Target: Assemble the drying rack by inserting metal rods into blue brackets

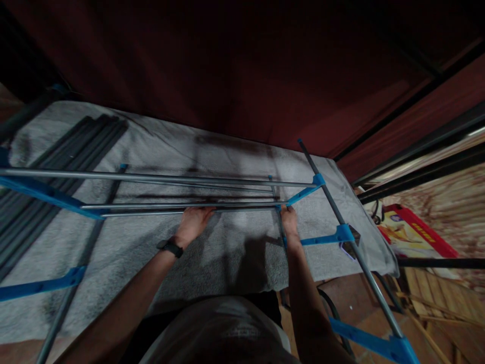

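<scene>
My left hand (194, 222), with a dark watch on its wrist, is closed around a thin metal tube (144, 214) near the middle of its length. My right hand (288, 220) grips the end of the tubes where they meet a blue plastic bracket (301, 195); its fingertips are partly hidden. Another tube (212, 180) runs parallel just beyond. The tubes span between a left blue bracket (49, 194) and the right one, which joins a long upright pole (333, 205). Together they form a rack frame lying over a grey blanket.
Several dark grey tubes (71, 156) lie side by side on the grey blanket (223, 237) at the left. More blue brackets (322, 239) stick out from the right pole. A red and yellow package (413, 232) and a wooden folding chair (443, 298) stand at the right. Dark red fabric (212, 71) hangs behind.
</scene>
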Available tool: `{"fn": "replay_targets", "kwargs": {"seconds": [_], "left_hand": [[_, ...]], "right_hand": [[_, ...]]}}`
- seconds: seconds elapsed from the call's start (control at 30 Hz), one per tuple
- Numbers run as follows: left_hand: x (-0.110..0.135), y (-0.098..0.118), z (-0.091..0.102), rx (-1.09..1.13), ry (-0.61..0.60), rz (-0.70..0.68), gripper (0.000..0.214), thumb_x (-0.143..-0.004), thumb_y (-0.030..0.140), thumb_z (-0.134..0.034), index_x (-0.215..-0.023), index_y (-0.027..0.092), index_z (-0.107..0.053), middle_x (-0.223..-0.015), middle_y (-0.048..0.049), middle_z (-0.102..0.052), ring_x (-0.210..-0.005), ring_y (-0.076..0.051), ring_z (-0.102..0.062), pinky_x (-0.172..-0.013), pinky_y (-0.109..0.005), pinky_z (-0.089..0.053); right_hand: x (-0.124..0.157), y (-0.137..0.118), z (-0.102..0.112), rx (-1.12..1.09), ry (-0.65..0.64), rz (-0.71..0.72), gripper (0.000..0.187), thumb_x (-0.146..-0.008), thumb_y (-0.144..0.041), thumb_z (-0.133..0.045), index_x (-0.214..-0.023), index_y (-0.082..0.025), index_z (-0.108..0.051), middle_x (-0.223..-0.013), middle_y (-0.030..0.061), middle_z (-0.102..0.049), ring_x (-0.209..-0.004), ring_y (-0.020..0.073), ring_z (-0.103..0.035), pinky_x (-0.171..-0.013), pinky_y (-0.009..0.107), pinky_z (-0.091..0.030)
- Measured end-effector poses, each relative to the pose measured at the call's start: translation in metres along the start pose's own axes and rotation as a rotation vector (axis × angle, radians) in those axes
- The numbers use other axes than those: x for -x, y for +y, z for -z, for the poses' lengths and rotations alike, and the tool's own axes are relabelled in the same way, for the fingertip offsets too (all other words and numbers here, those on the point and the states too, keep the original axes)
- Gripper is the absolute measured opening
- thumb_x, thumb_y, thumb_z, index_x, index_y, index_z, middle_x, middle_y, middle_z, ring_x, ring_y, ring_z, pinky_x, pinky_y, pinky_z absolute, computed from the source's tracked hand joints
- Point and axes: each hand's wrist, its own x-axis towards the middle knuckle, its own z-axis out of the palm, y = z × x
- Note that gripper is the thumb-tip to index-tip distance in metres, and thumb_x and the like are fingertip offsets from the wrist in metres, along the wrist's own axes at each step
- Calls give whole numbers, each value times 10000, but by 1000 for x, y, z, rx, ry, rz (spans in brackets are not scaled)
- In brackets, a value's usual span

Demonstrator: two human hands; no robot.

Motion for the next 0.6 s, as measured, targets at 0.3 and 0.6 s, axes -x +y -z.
{"fn": "replay_targets", "kwargs": {"seconds": [0.3,0.6], "left_hand": [[0,2,-4,-14,10,-21,343,-979,278,-476,-1214,214,-718,-1148,-110,-746,-1111,-276,-670,-1023,-426,-465],[0,-2,-7,109,36,-24,329,-969,261,-482,-1187,213,-723,-1173,-104,-739,-1121,-271,-656,-1063,-435,-443]], "right_hand": [[6,-6,-4,94,36,-92,325,-885,-421,-398,-898,-184,-619,-879,106,-676,-843,222,-565,-800,339,-433],[3,-3,-5,112,0,-39,334,-912,-404,-366,-917,-179,-613,-891,152,-682,-896,270,-610,-822,383,-438]]}}
